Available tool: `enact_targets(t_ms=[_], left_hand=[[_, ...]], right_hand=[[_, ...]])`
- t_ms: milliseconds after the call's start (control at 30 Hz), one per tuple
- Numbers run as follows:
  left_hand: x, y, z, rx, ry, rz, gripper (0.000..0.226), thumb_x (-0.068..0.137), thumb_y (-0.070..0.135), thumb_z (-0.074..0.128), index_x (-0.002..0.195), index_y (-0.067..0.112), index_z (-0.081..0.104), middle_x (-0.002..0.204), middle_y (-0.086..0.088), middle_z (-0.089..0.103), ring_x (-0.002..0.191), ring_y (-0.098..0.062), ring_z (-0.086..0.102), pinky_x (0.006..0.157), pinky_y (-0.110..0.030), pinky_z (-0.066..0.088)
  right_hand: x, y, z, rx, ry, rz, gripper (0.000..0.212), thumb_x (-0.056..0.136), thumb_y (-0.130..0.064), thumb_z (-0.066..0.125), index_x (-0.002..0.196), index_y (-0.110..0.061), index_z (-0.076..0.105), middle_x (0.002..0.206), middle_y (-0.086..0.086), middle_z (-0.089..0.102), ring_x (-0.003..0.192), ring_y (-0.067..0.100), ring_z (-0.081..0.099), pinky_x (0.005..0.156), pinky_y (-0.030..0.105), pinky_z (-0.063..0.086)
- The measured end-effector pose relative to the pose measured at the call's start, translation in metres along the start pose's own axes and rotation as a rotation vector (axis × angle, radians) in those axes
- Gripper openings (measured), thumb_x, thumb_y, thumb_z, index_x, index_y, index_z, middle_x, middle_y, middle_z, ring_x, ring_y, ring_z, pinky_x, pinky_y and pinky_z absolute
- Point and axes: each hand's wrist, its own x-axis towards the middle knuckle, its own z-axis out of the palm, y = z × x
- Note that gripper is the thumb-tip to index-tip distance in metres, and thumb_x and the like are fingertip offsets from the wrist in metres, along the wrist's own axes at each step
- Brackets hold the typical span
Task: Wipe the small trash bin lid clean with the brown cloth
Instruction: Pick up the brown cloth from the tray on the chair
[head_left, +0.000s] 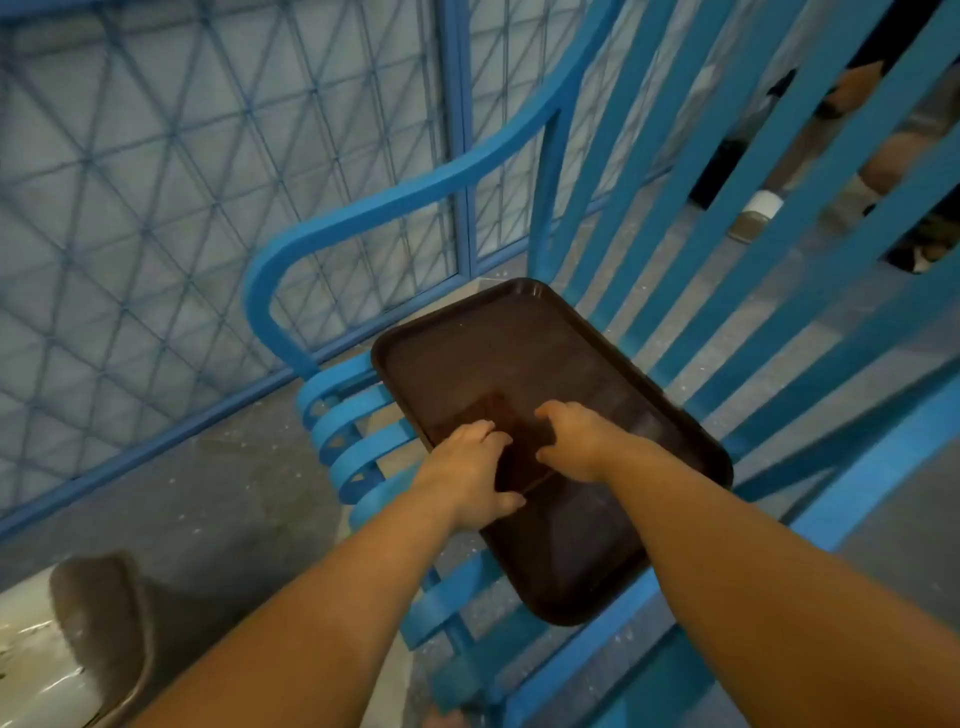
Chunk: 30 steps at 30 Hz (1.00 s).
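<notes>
A folded brown cloth (519, 452) lies flat on a dark brown tray (571, 545), which rests on the seat of a blue slatted chair (363, 415). My left hand (467, 473) is on the cloth's left part, fingers curled over it and thumb at its near edge. My right hand (576, 441) grips the cloth's right edge with bent fingers. At the bottom left stands the small trash bin with a grey-brown lid (104, 623) and a white liner (26, 660), well away from both hands.
The chair's back slats (727, 234) rise at the right and its curved armrest (322, 234) at the left. A blue lattice fence (156, 182) stands behind. Another person's legs and shoe (758, 213) show beyond the slats. Grey concrete floor (218, 493) lies between the chair and the bin.
</notes>
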Motion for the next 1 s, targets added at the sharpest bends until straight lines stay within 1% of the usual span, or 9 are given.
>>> enact_targets(t_ms=[133,267,433,567,667,767,900,933,1000], left_hand=[[0.003,0.0,0.01,0.014,-0.051,-0.028,0.083,0.081,0.042,0.069,0.149,0.022,0.026,0.157,-0.002,0.017,0.143,-0.021,0.017,0.116,-0.033,0.022],[0.004,0.002,0.017,0.035,0.022,-0.026,0.069,0.086,0.03,0.062,0.146,0.02,0.03,0.151,-0.002,0.026,0.139,-0.022,0.024,0.113,-0.034,0.029],[0.009,0.004,0.023,0.087,0.103,-0.036,0.043,0.095,0.009,0.042,0.137,0.017,0.043,0.137,-0.004,0.04,0.127,-0.025,0.038,0.1,-0.038,0.043],[0.016,0.002,0.019,0.05,0.14,-0.061,0.035,0.093,0.007,0.042,0.125,0.019,0.05,0.124,-0.004,0.051,0.115,-0.025,0.049,0.089,-0.041,0.049],[0.018,0.0,0.008,-0.19,0.246,-0.132,0.03,0.092,0.01,0.044,0.118,0.023,0.053,0.116,-0.003,0.057,0.105,-0.023,0.056,0.086,-0.034,0.046],[0.012,-0.005,-0.007,-0.539,0.353,-0.218,0.02,0.092,0.015,0.05,0.109,0.024,0.058,0.098,0.001,0.061,0.087,-0.016,0.058,0.073,-0.024,0.042],[-0.006,-0.008,-0.033,-1.196,0.26,-0.318,0.018,0.092,0.011,0.049,0.093,0.023,0.063,0.089,-0.006,0.069,0.075,-0.016,0.065,0.065,-0.027,0.052],[-0.013,-0.008,-0.039,-1.32,0.228,-0.314,0.02,0.092,0.009,0.047,0.089,0.02,0.063,0.084,-0.007,0.068,0.072,-0.016,0.064,0.063,-0.027,0.05],[-0.029,-0.009,-0.051,-1.487,0.185,-0.281,0.019,0.093,0.006,0.046,0.088,0.015,0.061,0.08,-0.008,0.066,0.07,-0.018,0.061,0.063,-0.029,0.048]], right_hand=[[0.004,0.001,0.001,-0.002,-0.092,0.05,0.061,0.086,-0.026,0.063,0.14,-0.018,0.036,0.137,0.01,0.045,0.124,0.028,0.046,0.103,0.04,0.041],[0.006,-0.002,0.001,-0.025,-0.103,0.059,0.053,0.087,-0.025,0.062,0.135,-0.013,0.042,0.135,0.013,0.047,0.122,0.029,0.048,0.102,0.039,0.041],[0.008,-0.001,0.003,-0.019,-0.116,0.06,0.049,0.088,-0.028,0.062,0.132,-0.01,0.049,0.132,0.014,0.052,0.12,0.029,0.05,0.102,0.039,0.042],[0.01,-0.001,0.002,0.002,-0.126,0.073,0.048,0.091,-0.034,0.056,0.132,-0.011,0.049,0.131,0.013,0.052,0.119,0.028,0.051,0.101,0.038,0.042],[0.013,-0.003,0.002,0.077,-0.109,0.073,0.046,0.096,-0.041,0.045,0.127,-0.009,0.054,0.126,0.014,0.057,0.114,0.028,0.053,0.096,0.036,0.042],[0.011,-0.012,-0.005,0.327,-0.011,0.051,0.061,0.095,-0.056,0.035,0.124,-0.008,0.059,0.124,0.015,0.059,0.113,0.026,0.055,0.091,0.033,0.039],[-0.009,-0.034,-0.024,0.848,-0.053,-0.129,0.073,0.072,-0.072,0.052,0.126,-0.024,0.057,0.126,-0.004,0.058,0.112,0.008,0.054,0.095,0.027,0.039],[-0.014,-0.039,-0.028,0.884,-0.083,-0.178,0.077,0.067,-0.068,0.058,0.131,-0.025,0.053,0.126,-0.006,0.057,0.113,0.008,0.054,0.098,0.028,0.041],[-0.023,-0.046,-0.033,0.902,-0.156,-0.258,0.061,0.072,-0.045,0.071,0.127,-0.024,0.055,0.117,-0.002,0.066,0.106,0.012,0.062,0.096,0.031,0.049]])
